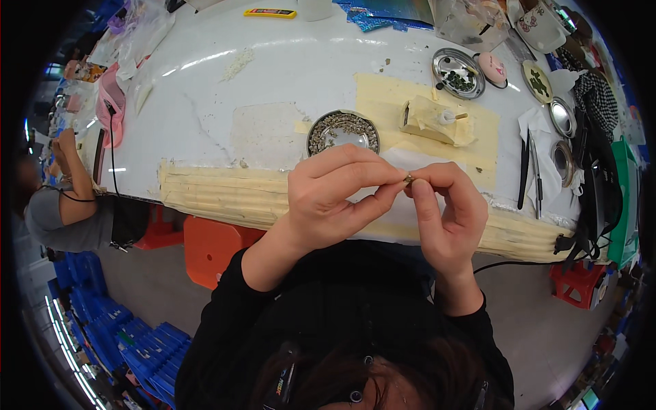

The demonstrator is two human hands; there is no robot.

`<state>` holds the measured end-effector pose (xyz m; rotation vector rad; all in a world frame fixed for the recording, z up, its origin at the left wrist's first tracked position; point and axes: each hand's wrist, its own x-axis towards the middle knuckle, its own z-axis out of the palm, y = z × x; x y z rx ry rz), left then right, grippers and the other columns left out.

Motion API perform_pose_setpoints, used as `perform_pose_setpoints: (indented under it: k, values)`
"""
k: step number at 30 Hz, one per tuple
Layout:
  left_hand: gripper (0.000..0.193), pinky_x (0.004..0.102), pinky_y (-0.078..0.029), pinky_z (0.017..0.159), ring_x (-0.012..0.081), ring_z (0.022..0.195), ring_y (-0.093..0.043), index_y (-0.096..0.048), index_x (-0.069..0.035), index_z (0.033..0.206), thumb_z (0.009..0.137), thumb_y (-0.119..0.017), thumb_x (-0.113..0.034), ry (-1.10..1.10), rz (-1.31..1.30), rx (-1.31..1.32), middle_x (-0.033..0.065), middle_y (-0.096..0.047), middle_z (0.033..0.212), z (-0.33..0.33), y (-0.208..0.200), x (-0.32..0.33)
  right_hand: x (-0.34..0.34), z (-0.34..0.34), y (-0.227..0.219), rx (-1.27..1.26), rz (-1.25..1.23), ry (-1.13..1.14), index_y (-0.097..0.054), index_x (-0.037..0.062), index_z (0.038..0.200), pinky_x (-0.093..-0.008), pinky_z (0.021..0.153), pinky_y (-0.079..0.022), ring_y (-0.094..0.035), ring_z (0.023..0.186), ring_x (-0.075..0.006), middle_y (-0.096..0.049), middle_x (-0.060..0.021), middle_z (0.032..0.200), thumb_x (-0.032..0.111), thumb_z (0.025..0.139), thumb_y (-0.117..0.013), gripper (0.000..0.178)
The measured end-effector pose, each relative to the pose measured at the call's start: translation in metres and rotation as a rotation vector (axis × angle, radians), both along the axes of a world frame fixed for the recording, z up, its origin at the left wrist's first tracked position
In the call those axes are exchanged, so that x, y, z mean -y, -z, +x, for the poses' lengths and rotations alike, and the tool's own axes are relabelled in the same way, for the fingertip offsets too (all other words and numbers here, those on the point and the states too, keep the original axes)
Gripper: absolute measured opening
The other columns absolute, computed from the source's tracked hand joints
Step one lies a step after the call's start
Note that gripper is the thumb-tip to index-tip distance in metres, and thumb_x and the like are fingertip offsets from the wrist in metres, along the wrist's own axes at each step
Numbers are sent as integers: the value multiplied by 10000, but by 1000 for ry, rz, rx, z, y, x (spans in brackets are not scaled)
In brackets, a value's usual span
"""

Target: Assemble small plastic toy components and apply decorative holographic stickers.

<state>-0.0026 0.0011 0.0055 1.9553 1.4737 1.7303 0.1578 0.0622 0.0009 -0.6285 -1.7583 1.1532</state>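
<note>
— "White surface point(205, 82): report contents."
— "Round metal dish point(351, 139), holding many tiny bits point(320, 140)."
— "Hands?"
— "Left hand point(328, 198) and right hand point(451, 215) pinch one small piece point(408, 179), fingertips nearly meeting, nearer the wearer than the dish."
— "Progress?"
— "One piece apparently underway; finished count undeterminable."

The small piece point(408, 179) pinched between the fingers point(391, 177) of the left hand point(326, 195) and right hand point(452, 213) is too tiny, and too covered by the fingertips, to identify. Toward ten o'clock from it, the left hand hides the near edge of a round metal dish point(376, 134) of indistinct grains. The picture's edge crops a whitish container point(314, 9) at twelve o'clock, while a co-worker's head point(26, 175) blurs into darkness at nine.
</note>
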Motion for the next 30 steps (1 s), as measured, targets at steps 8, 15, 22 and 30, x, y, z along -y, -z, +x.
perform_pose_setpoints:
  k: [8,15,22,30]
  values:
    - [237,252,-518,579,174,691,-662,-713,8,884,668,-764,91,-25,10,-53,93,-679,797,2,2,-1,-1,-3,1,76,406,162,-658,-5,874,-281,584,-482,-612,656,-196,-637,-86,749,-35,771,-715,121]
    - [255,253,-523,576,181,696,-663,-716,6,895,659,-755,93,70,-3,1,101,-683,815,0,1,0,3,5,1,-74,-287,-126,-626,-35,896,-227,667,-481,-597,714,-104,-638,-61,798,31,912,-617,69]
    - [252,256,-525,580,184,698,-664,-716,8,895,661,-753,91,75,0,-1,101,-685,815,-1,1,0,4,6,-1,-112,-371,-167,-618,-37,905,-236,673,-487,-597,712,-109,-635,-56,810,21,919,-603,61]
    - [254,257,-522,579,181,695,-665,-721,0,892,657,-759,87,15,-3,-56,94,-685,809,2,2,0,1,-1,2,78,384,168,-649,-2,848,-270,574,-452,-594,637,-193,-624,-83,738,-32,812,-682,57]
